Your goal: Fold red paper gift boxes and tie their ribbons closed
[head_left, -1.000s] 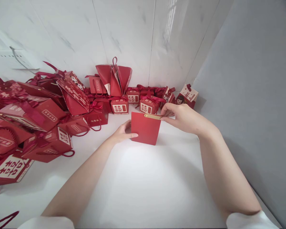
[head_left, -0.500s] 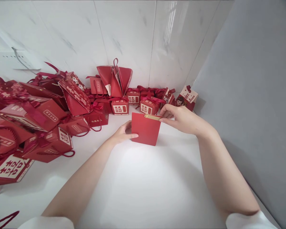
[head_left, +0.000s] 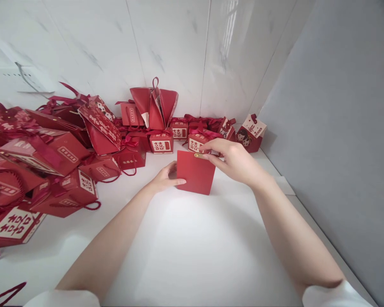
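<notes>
A plain red box (head_left: 195, 172) stands upright on the white table (head_left: 192, 243) in front of me. My left hand (head_left: 164, 178) grips its left side, thumb on the front face. Over its top right edge, my right hand (head_left: 233, 160) pinches a small gold strip (head_left: 200, 155) that lies along the box's top. Most of the strip is hidden under my fingers.
A pile of red gift boxes and bags (head_left: 51, 153) with ribbons fills the left side. Small red boxes (head_left: 161, 143) line the tiled back wall (head_left: 179, 51). One printed box (head_left: 251, 132) sits in the corner beside the grey right wall (head_left: 345, 128).
My right hand has slid left along the box's top, covering most of the gold strip. The left hand and the box have stayed in place.
</notes>
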Demonstrator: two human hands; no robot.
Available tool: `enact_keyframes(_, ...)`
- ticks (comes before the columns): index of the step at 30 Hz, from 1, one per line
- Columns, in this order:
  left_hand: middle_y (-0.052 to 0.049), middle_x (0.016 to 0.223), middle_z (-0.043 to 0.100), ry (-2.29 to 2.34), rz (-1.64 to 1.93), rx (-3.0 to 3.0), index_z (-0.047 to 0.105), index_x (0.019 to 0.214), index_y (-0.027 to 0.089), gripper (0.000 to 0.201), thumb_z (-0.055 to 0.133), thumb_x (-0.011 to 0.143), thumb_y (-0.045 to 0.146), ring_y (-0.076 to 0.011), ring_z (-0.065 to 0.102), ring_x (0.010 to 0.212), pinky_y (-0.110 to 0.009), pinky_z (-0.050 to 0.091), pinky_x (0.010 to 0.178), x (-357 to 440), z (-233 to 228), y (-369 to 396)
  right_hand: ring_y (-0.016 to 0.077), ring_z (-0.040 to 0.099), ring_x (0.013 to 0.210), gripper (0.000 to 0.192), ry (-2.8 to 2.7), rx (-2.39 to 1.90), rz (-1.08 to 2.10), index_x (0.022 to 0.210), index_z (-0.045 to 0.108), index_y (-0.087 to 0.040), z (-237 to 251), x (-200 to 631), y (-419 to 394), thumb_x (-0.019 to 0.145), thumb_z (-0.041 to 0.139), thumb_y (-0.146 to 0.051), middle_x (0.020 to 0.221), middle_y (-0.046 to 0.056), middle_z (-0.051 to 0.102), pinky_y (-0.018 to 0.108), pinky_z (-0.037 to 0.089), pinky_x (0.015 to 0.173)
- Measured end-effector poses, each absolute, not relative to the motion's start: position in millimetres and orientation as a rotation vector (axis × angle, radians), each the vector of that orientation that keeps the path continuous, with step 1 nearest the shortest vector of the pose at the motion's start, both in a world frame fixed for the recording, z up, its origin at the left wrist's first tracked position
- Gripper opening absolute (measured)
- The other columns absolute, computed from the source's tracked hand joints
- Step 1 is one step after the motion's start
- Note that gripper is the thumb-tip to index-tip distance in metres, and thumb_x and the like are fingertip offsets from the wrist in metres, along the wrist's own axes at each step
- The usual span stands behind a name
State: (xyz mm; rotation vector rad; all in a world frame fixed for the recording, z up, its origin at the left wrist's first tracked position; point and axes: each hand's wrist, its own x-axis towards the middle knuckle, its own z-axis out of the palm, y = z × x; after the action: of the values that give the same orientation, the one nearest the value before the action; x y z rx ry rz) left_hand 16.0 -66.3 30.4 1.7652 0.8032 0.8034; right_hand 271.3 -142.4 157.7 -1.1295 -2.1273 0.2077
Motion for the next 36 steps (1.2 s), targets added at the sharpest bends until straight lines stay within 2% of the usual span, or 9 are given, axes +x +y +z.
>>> enact_keyframes(4, -0.013, 0.14, 0.055, 0.774, 0.805, 1.755, 0.052, 0.131, 0.018, 0.075, 0.082, 0.066, 0.041, -0.0344, 0.051, 0.13, -0.049, 0.04, 0.11, 16.4, 29.5, -65.5, 0.0231, 0.066, 0.096, 0.018, -2.034, -1.136, 0.161, 0.104, 0.069, -0.021, 144.1, 254.9, -135.7, 0.093, 0.055, -0.023, 0.107, 0.007, 0.07, 0.033, 0.052, 0.076)
enact_keyframes(11, -0.013, 0.136, 0.058, 0.767, 0.804, 1.761, 0.052, 0.13, 0.018, 0.073, 0.082, 0.067, 0.038, -0.0331, 0.053, 0.128, -0.048, 0.042, 0.109, 15.8, 28.8, -65.7, 0.0179, 0.068, 0.081, 0.011, -1.903, -1.17, 0.389, 0.087, 0.071, -0.022, 135.0, 247.1, -127.4, 0.089, 0.06, -0.023, 0.09, 0.0, 0.074, 0.03, 0.051, 0.075)
enact_keyframes(21, -0.012, 0.134, 0.06, 0.774, 0.824, 1.778, 0.054, 0.128, 0.019, 0.071, 0.083, 0.066, 0.039, -0.0324, 0.055, 0.125, -0.047, 0.044, 0.107, 16.1, 28.2, -66.0, 0.0186, 0.068, 0.075, 0.008, -1.867, -1.304, 0.403, 0.082, 0.073, -0.024, 140.5, 243.8, -130.2, 0.084, 0.066, -0.026, 0.084, -0.001, 0.076, 0.032, 0.049, 0.069)
enact_keyframes(24, -0.012, 0.132, 0.061, 0.789, 0.845, 1.788, 0.056, 0.126, 0.02, 0.069, 0.083, 0.065, 0.039, -0.0319, 0.057, 0.122, -0.047, 0.046, 0.105, 16.9, 29.3, -67.8, 0.0188, 0.068, 0.077, 0.008, -1.841, -1.242, 0.448, 0.079, 0.073, -0.024, 137.5, 245.9, -126.5, 0.083, 0.067, -0.028, 0.084, -0.001, 0.075, 0.032, 0.051, 0.073)
enact_keyframes(26, -0.012, 0.129, 0.063, 0.829, 0.91, 1.776, 0.059, 0.121, 0.019, 0.064, 0.082, 0.066, 0.039, -0.031, 0.06, 0.118, -0.046, 0.048, 0.103, 16.7, 29.0, -68.7, 0.0204, 0.069, 0.088, 0.01, -1.775, -1.141, 0.561, 0.085, 0.072, -0.024, 132.3, 249.3, -119.3, 0.082, 0.07, -0.033, 0.093, 0.001, 0.075, 0.034, 0.052, 0.083)
enact_keyframes(27, -0.012, 0.127, 0.064, 0.859, 0.975, 1.747, 0.06, 0.118, 0.019, 0.06, 0.081, 0.067, 0.041, -0.0303, 0.062, 0.115, -0.045, 0.049, 0.1, 16.2, 28.5, -68.9, 0.0216, 0.068, 0.097, 0.017, -1.714, -1.086, 0.641, 0.093, 0.071, -0.024, 128.4, 251.0, -114.2, 0.08, 0.072, -0.036, 0.101, 0.002, 0.074, 0.036, 0.052, 0.088)
enact_keyframes(31, -0.01, 0.116, 0.067, 0.975, 1.36, 1.512, 0.061, 0.113, 0.018, 0.045, 0.069, 0.079, 0.047, -0.0272, 0.065, 0.107, -0.039, 0.053, 0.092, 12.5, 26.4, -67.4, 0.0248, 0.058, 0.123, 0.065, -1.363, -0.951, 0.952, 0.135, 0.048, -0.027, 101.1, 249.9, -91.8, 0.078, 0.072, -0.049, 0.136, 0.01, 0.059, 0.043, 0.048, 0.101)
enact_keyframes(33, -0.009, 0.117, 0.067, 1.015, 1.492, 1.423, 0.061, 0.114, 0.019, 0.043, 0.064, 0.083, 0.049, -0.0266, 0.064, 0.109, -0.038, 0.053, 0.093, 11.2, 25.7, -65.9, 0.0256, 0.052, 0.129, 0.071, -1.272, -0.956, 1.051, 0.14, 0.042, -0.026, 80.1, 241.3, -85.2, 0.08, 0.068, -0.055, 0.141, 0.012, 0.054, 0.045, 0.044, 0.106)
enact_keyframes(36, -0.009, 0.123, 0.065, 1.071, 1.502, 1.377, 0.06, 0.119, 0.021, 0.047, 0.058, 0.086, 0.055, -0.027, 0.063, 0.113, -0.038, 0.053, 0.095, 11.0, 24.9, -64.4, 0.0248, 0.05, 0.131, 0.067, -1.256, -0.999, 1.229, 0.139, 0.044, -0.025, 46.8, 222.6, -84.6, 0.083, 0.062, -0.059, 0.144, 0.01, 0.051, 0.043, 0.041, 0.109)
